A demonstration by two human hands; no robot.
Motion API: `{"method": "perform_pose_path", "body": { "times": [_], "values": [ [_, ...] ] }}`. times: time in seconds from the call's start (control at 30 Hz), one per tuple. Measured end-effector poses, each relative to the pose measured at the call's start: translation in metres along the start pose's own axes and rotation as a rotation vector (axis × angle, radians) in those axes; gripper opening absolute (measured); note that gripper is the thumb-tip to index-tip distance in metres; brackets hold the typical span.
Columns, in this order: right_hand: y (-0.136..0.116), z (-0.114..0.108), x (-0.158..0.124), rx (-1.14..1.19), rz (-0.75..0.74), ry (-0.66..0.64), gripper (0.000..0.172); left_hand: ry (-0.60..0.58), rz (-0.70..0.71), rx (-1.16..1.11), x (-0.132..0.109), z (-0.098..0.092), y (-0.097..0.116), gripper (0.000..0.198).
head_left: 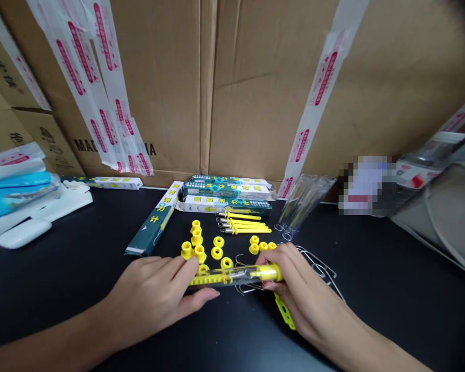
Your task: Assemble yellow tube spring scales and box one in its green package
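Note:
A clear tubular spring scale (240, 275) lies level between my hands, with a yellow scale strip and a spring inside. My left hand (155, 294) is closed round its left end, thumb below and fingers above. At the other end, my right hand (298, 284) grips the yellow end cap (269, 273). Below the right palm a flat yellow piece with holes (284, 311) sticks out; whether that hand also holds it I cannot tell. Just behind the tube are yellow caps (199, 253), yellow rings (217, 253) and metal hooks (240, 260), partly hidden by my hands.
Several yellow rods with springs (248, 225) lie before printed boxes (227, 205). Another box (155, 219) slants at left. Clear tubes (304, 204) and bent wire hooks (321, 266) are at right. A large carton (248, 103) walls off the back; a bottle (422, 165) stands far right.

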State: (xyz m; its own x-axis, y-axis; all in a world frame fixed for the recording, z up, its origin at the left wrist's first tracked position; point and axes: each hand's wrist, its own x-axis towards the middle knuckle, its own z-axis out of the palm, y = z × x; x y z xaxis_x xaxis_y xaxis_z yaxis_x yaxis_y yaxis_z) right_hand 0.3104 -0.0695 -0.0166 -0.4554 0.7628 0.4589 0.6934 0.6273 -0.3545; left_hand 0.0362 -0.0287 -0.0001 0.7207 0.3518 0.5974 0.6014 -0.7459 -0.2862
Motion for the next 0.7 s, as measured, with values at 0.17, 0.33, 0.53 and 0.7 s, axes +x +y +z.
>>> {"method": "perform_pose_path", "body": {
  "times": [0.17, 0.33, 0.53, 0.7],
  "values": [
    [-0.005, -0.005, 0.0, 0.021, 0.013, -0.036, 0.02, 0.019, 0.022, 0.056, 0.004, -0.003, -0.003, 0.057],
    [-0.001, -0.01, -0.001, 0.012, 0.029, -0.044, 0.019, 0.018, 0.046, 0.044, 0.004, -0.002, -0.011, 0.052],
    [0.005, -0.008, -0.004, 0.014, 0.052, 0.021, 0.028, 0.053, -0.04, 0.002, 0.001, 0.003, -0.007, 0.041],
    [0.005, -0.006, -0.005, 0.068, 0.034, 0.031, 0.031, 0.007, -0.105, 0.057, -0.003, 0.004, -0.004, 0.048]
  ]
}}
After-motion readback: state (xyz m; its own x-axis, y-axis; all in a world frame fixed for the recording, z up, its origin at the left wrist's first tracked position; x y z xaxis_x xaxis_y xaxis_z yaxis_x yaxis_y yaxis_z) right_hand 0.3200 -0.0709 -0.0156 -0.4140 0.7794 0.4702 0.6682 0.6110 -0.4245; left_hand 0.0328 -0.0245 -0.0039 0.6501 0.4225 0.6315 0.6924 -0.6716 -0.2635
